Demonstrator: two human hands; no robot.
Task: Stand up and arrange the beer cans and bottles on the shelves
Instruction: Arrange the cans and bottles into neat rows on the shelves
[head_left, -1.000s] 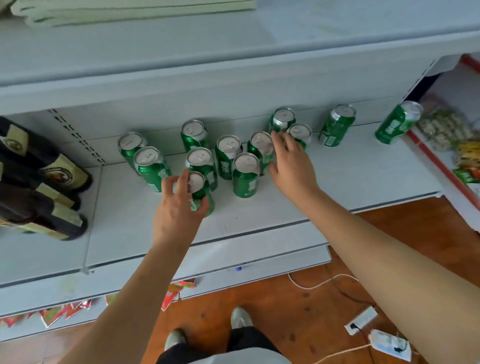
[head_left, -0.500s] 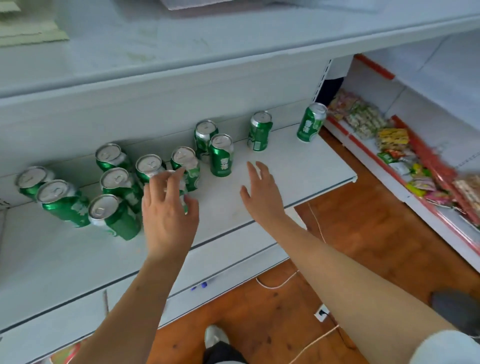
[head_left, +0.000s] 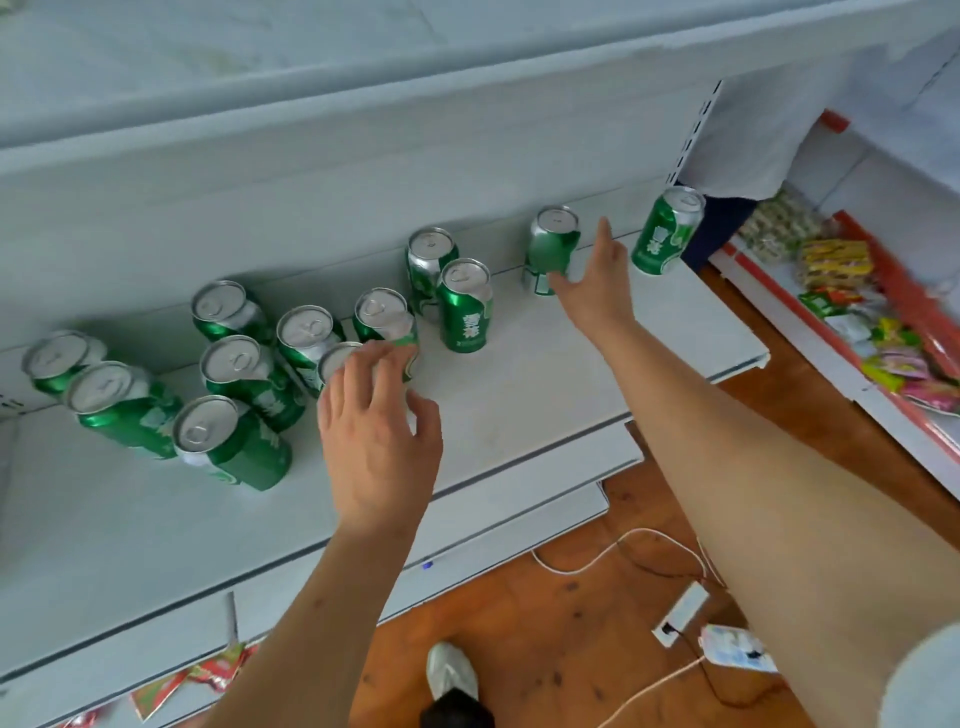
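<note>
a: we start with the white shelf (head_left: 545, 395), the biggest thing before us. green beer cans stand upright across it, most of them bunched toward its left end.

b: and our arms reach over its front edge. our right hand (head_left: 592, 280) is spread wide, fingers straight, thumb touching the lone can (head_left: 551, 249) near the back wall of the shelf. it isn't closed around it.

a: our left hand (head_left: 376, 441) hovers with fingers loosely curled and apart, fingertips over a can top (head_left: 335, 361) in the cluster. we can't tell if it grips.

b: the end can (head_left: 667, 231) stands at the shelf's right corner, white characters down its side. the front can (head_left: 464, 306), right of the cluster, carries the same white writing; we can't read it clearly.

a: below the shelf, a white power strip (head_left: 680, 613) lies on the wooden floor.
</note>
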